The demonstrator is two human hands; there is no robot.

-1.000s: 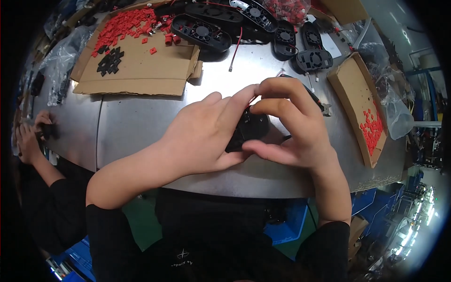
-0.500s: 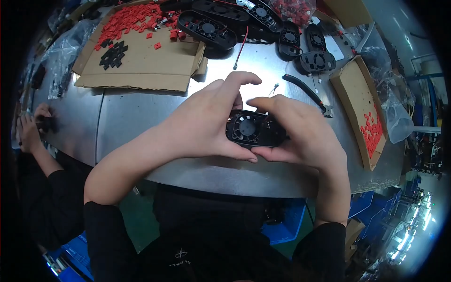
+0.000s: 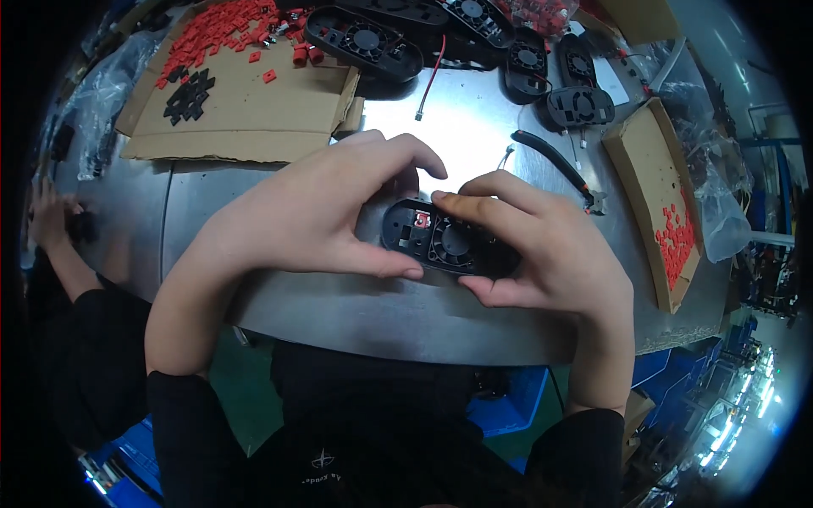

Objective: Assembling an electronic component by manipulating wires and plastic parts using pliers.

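Note:
Between my hands, at the near side of the metal table, is an oval black plastic housing (image 3: 398, 227) with a small round fan (image 3: 456, 243) set in it. A small red part (image 3: 422, 220) sits in the housing beside the fan. My right hand (image 3: 542, 245) grips the right end, index finger on the far rim and thumb at the near edge, hiding that end. Around the left end curves my left hand (image 3: 330, 212), fingers apart and lifted off the far rim. Its thumb lies near the housing's near edge; whether it touches I cannot tell.
Nippers (image 3: 559, 165) and a short cable (image 3: 506, 158) lie beyond my hands. A cardboard tray (image 3: 237, 140) holds red and black pieces; another cardboard box (image 3: 644, 186) holds red pieces. Several fan housings (image 3: 364, 42) stand at the back. A co-worker's hand (image 3: 51, 220) is at far left.
My left hand has shifted left and its fingers have spread, uncovering the housing's left end and the red part. The right hand still grips the right end.

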